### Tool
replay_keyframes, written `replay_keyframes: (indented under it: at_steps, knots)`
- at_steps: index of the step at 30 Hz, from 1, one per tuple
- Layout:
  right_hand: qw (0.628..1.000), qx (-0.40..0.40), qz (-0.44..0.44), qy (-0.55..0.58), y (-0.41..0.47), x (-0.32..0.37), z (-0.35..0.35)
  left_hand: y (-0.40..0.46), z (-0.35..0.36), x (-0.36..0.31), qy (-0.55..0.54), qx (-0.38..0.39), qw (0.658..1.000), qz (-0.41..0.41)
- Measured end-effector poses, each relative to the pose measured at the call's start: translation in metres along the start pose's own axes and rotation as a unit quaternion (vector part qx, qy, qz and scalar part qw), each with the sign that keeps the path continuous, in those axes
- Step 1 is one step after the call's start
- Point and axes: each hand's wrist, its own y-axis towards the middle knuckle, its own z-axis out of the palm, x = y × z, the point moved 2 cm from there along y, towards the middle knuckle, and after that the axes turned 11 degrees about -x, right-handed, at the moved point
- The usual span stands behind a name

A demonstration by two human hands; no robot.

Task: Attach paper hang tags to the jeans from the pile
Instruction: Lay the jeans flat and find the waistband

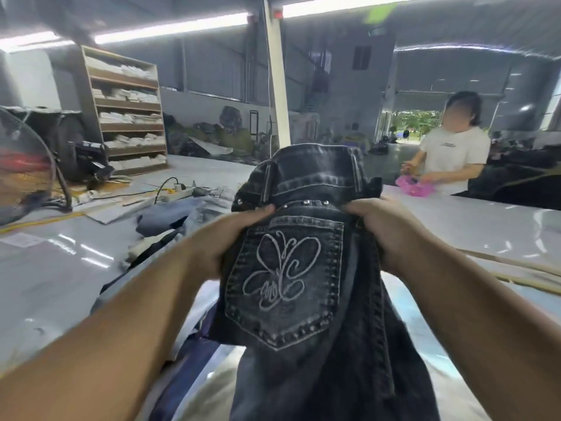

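Step in hand, likely: presenting dark jeans (303, 268) for tagging. Left hand (230, 238) at nine o'clock and right hand (385, 229) at three clench the waistband. Next: locating a tag, none visible.

Fingers of the left hand (239, 238) and right hand (385, 229) are hidden behind the dark jeans (291, 284). Jeans legs are cut off by the lower edge. The fan (21, 165) at left is cropped and blurred. Shelf (127, 110) contents are too indistinct to identify.

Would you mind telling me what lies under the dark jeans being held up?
Under the dark jeans, gripped by the left hand and right hand, lie blue garments on the glossy table. The rest is covered.
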Motion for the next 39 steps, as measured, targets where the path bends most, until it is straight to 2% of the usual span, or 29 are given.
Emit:
replay_keyframes:
  at_steps: [2, 4, 6, 7, 9, 12, 15, 18, 20, 21, 23, 25, 26, 28, 30, 33, 36, 39]
  knots:
    - [0.995, 0.058, 0.072, -0.027, 0.009, -0.008, 0.013, -0.004, -0.010, -0.024, 0.043, -0.061, 0.997, -0.003]
    - [0.984, 0.135, 0.115, -0.016, 0.013, -0.012, 0.029, -0.007, -0.020, -0.050, 0.100, -0.118, 0.987, 0.031]
    - [0.969, 0.226, 0.102, -0.020, 0.014, -0.020, 0.055, -0.005, -0.036, -0.076, 0.186, -0.206, 0.956, 0.094]
    - [0.967, 0.237, 0.085, -0.029, 0.016, -0.026, 0.070, -0.003, -0.046, -0.088, 0.227, -0.252, 0.932, 0.128]
    - [0.980, 0.183, 0.065, -0.050, 0.026, -0.043, 0.101, 0.004, -0.061, -0.107, 0.304, -0.314, 0.884, 0.167]
    - [0.990, 0.125, 0.064, 0.008, 0.045, -0.070, 0.144, 0.027, -0.081, -0.120, 0.396, -0.327, 0.839, 0.177]
    - [0.995, 0.076, 0.038, 0.046, 0.068, -0.098, 0.177, 0.061, -0.107, -0.113, 0.433, -0.323, 0.815, 0.211]
    - [0.998, 0.029, -0.034, 0.041, 0.090, -0.121, 0.200, 0.101, -0.135, -0.095, 0.408, -0.322, 0.819, 0.242]
    - [0.997, 0.003, -0.071, 0.015, 0.108, -0.136, 0.208, 0.130, -0.152, -0.080, 0.385, -0.343, 0.816, 0.262]
    - [0.997, -0.004, -0.076, -0.020, 0.117, -0.144, 0.212, 0.144, -0.160, -0.071, 0.394, -0.364, 0.800, 0.268]
    - [0.988, -0.008, -0.059, -0.141, 0.131, -0.164, 0.218, 0.169, -0.174, -0.045, 0.464, -0.429, 0.736, 0.244]
    - [0.966, -0.015, -0.026, -0.256, 0.138, -0.187, 0.221, 0.185, -0.181, -0.006, 0.571, -0.455, 0.670, 0.137]
    - [0.956, -0.023, -0.026, -0.291, 0.139, -0.197, 0.222, 0.189, -0.183, 0.018, 0.614, -0.438, 0.652, 0.076]
    - [0.941, -0.040, -0.061, -0.331, 0.136, -0.212, 0.223, 0.190, -0.185, 0.062, 0.647, -0.399, 0.650, 0.014]
    - [0.910, -0.059, -0.106, -0.396, 0.131, -0.222, 0.224, 0.187, -0.188, 0.090, 0.628, -0.403, 0.665, 0.025]
    - [0.847, -0.079, -0.181, -0.494, 0.121, -0.230, 0.222, 0.183, -0.191, 0.095, 0.607, -0.418, 0.672, 0.069]
    - [0.812, 0.000, -0.268, -0.519, 0.104, -0.236, 0.221, 0.173, -0.195, 0.095, 0.604, -0.425, 0.672, 0.064]
    - [0.777, 0.105, -0.295, -0.547, 0.083, -0.245, 0.218, 0.155, -0.201, 0.096, 0.640, -0.448, 0.624, -0.003]
